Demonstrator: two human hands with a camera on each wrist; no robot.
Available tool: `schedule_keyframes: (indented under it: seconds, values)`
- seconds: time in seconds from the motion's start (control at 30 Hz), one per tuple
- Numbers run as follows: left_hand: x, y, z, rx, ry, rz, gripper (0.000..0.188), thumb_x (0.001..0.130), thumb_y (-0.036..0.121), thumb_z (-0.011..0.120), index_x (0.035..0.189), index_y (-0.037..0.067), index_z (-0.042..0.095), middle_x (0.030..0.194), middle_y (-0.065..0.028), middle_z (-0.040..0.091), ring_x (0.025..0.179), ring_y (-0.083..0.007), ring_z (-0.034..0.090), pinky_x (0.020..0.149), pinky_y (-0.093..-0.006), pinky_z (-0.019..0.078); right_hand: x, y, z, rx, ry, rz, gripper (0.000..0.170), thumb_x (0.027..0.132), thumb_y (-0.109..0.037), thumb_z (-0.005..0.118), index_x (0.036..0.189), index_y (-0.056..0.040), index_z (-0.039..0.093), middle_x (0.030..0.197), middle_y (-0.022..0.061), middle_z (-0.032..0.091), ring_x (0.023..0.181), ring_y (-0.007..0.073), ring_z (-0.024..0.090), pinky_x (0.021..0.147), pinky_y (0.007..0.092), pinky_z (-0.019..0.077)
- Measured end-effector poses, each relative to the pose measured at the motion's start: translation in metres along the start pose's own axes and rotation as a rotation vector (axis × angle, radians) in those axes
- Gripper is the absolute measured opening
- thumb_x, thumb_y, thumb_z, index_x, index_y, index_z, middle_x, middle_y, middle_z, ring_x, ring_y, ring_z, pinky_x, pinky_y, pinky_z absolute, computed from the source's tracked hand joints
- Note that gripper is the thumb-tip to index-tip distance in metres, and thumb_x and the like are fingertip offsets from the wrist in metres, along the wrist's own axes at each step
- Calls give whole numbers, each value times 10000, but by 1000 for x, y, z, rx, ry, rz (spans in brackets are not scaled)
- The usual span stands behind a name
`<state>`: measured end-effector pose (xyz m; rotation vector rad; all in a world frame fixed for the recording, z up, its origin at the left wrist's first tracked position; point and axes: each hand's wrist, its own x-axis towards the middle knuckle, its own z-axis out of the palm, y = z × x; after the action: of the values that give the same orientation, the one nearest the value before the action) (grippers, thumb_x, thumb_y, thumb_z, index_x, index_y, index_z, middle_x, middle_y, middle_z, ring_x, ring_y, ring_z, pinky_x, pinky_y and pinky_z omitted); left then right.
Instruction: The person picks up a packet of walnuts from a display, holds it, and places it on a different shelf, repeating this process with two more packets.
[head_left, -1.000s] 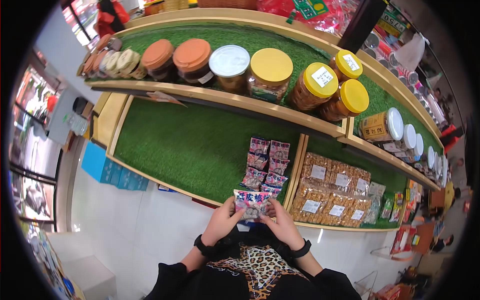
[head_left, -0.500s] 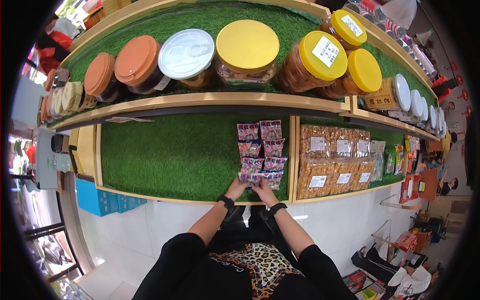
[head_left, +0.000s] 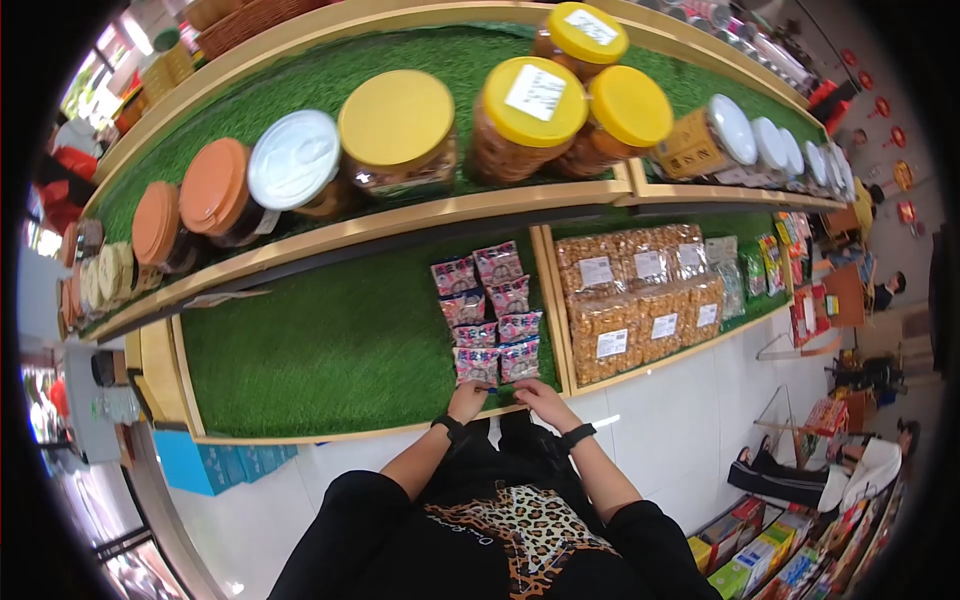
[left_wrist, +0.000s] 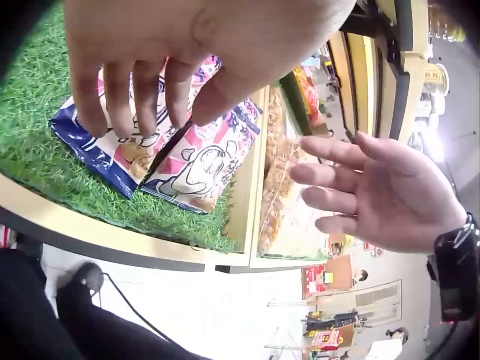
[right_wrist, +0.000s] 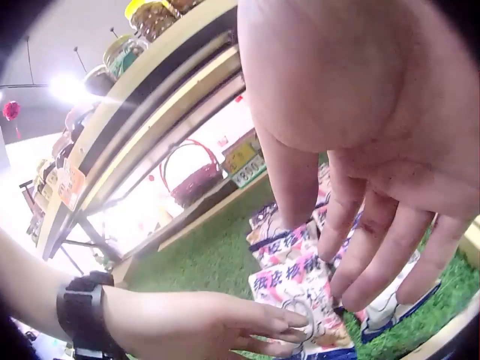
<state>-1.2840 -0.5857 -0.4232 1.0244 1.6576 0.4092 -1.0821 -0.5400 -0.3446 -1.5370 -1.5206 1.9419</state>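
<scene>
Pink and white packets lie in two columns on green artificial grass. In the head view my left hand (head_left: 467,402) is at the near edge of the front left packet (head_left: 475,366); my right hand (head_left: 543,402) is just below the front right one (head_left: 520,360). Loosely extended fingers of the left hand (left_wrist: 187,56) hang over a packet (left_wrist: 199,169) in the left wrist view, with the right hand (left_wrist: 386,196) spread and empty beside it. From the right wrist, the left hand (right_wrist: 199,322) rests against a packet (right_wrist: 292,289); the right hand (right_wrist: 367,127) holds nothing.
Bagged brown snacks (head_left: 610,330) fill the compartment to the right, behind a wooden divider (head_left: 553,300). Lidded jars (head_left: 397,120) line the raised shelf above. A wooden rim (head_left: 330,436) runs along the near edge, and blue boxes (head_left: 205,465) stand on the floor.
The packet that both hands held near the body has come down onto the grass at the front of the left column. Both hands have let it go, and the head view has shifted.
</scene>
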Motion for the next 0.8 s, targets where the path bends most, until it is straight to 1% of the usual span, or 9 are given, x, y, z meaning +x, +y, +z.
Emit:
schedule_keyframes:
  seconds: [0.07,0.13,0.23,0.3,0.33,0.4,0.63,0.73,0.8]
  values:
    - [14,-5,16,-173,99,194,269,792,121,587,1012,-25,633,983,-179,672,925,-307,650,810,-371,506,-19,4,-16,40,87,-2,315,911,-183,569,1156,13,579,961,77,652,872,150,615,773,270,486]
    - [24,4,15,-134,159,231,227,793,80,582,982,-33,639,943,-174,673,917,-289,655,800,-366,511,-46,-5,-33,-159,202,22,320,904,-204,581,1149,1,586,947,82,655,860,150,617,756,271,486]
    - [34,13,5,-97,96,103,301,797,109,613,1049,-57,602,973,-194,658,941,-277,651,806,-360,508,-86,-12,-52,-155,308,40,319,901,-227,591,1142,-17,593,934,93,653,842,158,611,758,283,489]
    - [38,4,12,-73,137,139,300,795,121,625,1038,-54,604,955,-185,662,923,-275,652,802,-360,507,-110,-5,-67,-175,361,13,310,899,-232,600,1142,-40,599,933,103,652,860,171,616,774,294,491]
    - [41,-5,18,-70,191,160,299,793,133,637,1026,-52,606,936,-176,666,905,-274,652,798,-360,506,-124,-3,-74,-142,417,-29,331,881,-246,597,1119,-16,597,924,140,655,848,238,635,763,324,500]
    - [41,-14,23,-96,225,182,293,798,166,644,1002,-42,608,895,-152,667,857,-268,647,778,-359,502,-159,-10,-89,-101,575,-33,321,883,-228,600,1123,-15,595,943,136,660,869,232,637,786,322,500]
    - [-55,111,14,222,-81,473,225,819,166,612,988,18,627,862,-132,658,800,-237,645,723,-335,492,-288,28,-153,81,1061,-57,270,889,-154,588,1118,-11,601,938,123,669,872,174,629,784,281,491]
    - [-93,186,43,277,-126,542,231,815,161,623,992,13,630,884,-144,661,814,-248,648,739,-350,498,-341,47,-175,117,1231,-68,265,889,-150,585,1112,-6,606,923,112,669,853,157,620,770,268,487]
    - [-113,229,75,320,-93,724,226,821,166,619,1005,35,639,903,-149,664,881,-254,654,759,-362,501,-369,72,-187,170,1313,-103,260,889,-142,580,1117,-22,618,942,100,668,845,151,615,763,272,487]
